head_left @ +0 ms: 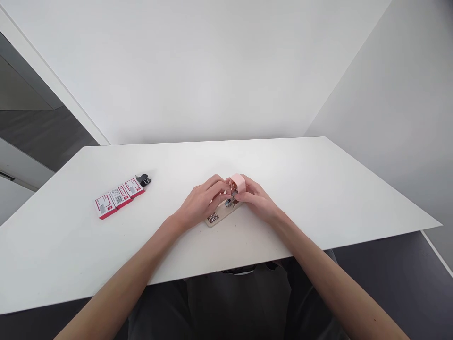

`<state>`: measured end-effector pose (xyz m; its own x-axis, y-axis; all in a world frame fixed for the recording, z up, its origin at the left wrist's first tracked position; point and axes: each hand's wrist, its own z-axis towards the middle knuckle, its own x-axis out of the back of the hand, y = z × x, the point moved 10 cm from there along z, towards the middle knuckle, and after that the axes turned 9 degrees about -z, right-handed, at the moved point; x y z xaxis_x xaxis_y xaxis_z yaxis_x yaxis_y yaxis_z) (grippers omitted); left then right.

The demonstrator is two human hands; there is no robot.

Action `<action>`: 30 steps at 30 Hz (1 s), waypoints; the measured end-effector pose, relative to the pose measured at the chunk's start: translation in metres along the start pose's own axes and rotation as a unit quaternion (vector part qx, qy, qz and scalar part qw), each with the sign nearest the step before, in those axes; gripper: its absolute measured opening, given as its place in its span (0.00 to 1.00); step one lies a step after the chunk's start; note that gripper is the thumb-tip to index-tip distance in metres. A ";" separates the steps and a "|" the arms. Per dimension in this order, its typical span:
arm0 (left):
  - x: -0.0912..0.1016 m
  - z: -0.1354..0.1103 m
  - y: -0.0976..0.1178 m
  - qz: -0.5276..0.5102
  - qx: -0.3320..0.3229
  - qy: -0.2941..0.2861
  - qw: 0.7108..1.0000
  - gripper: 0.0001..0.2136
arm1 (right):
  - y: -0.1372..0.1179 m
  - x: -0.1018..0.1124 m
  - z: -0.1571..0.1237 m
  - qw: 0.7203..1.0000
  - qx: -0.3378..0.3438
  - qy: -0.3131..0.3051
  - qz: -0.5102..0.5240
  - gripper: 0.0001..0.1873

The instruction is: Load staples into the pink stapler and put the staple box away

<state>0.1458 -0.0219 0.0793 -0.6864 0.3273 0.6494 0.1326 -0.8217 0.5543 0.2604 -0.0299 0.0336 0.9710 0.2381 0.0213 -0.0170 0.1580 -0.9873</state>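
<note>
A stapler stands opened on the white table in front of me, its pink top cover [238, 181] tipped up and its pale base [222, 218] lying on the tabletop. A metal plate [213, 217] shows at the base's near-left end. My right hand [260, 200] is closed around the cover and the hinge end from the right. From the left, my left hand [201, 200] reaches over the base, fingers bent and pinched together by the metal parts inside the stapler. Whatever lies between those fingertips is hidden or too small to name.
Several small red-and-white boxes [119, 196] stand in a row on the table's left side. Just past them lies a small black object [143, 180], probably a staple remover. A white wall rises behind the table [329, 189], and its front edge runs close to my legs.
</note>
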 end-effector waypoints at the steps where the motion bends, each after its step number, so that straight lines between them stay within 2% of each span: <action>1: 0.002 0.000 0.001 -0.010 -0.003 0.011 1.000 0.06 | 0.000 0.001 0.000 1.000 0.002 0.004 0.002 0.10; 4: 0.014 0.002 0.002 -0.055 0.001 0.063 0.996 0.05 | 0.000 0.003 0.000 1.000 0.002 0.016 0.002 0.11; 7: 0.032 0.002 -0.009 -0.114 0.056 0.145 0.981 0.08 | 0.000 0.002 -0.001 1.000 -0.005 0.020 -0.010 0.16; 12: 0.055 -0.013 -0.049 -0.201 0.211 0.274 0.917 0.15 | 0.000 0.002 -0.002 0.998 -0.010 0.037 -0.053 0.19; 15: 0.062 -0.022 -0.068 -0.227 0.250 0.323 0.884 0.17 | 0.001 0.005 -0.001 0.996 -0.004 0.053 -0.074 0.20; 21: 0.061 -0.032 -0.092 -0.269 0.278 0.357 0.850 0.15 | 0.003 0.010 -0.002 0.990 -0.005 0.085 -0.113 0.21; 30: 0.057 -0.035 -0.097 -0.285 0.291 0.360 0.839 0.15 | -0.001 0.020 -0.006 0.972 -0.025 0.143 -0.185 0.21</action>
<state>0.0689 0.0604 0.0444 -0.9832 0.0516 -0.1750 -0.1817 -0.1912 0.9646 0.2809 -0.0313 0.0342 0.9351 -0.1031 0.3390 0.3507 0.1327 -0.9270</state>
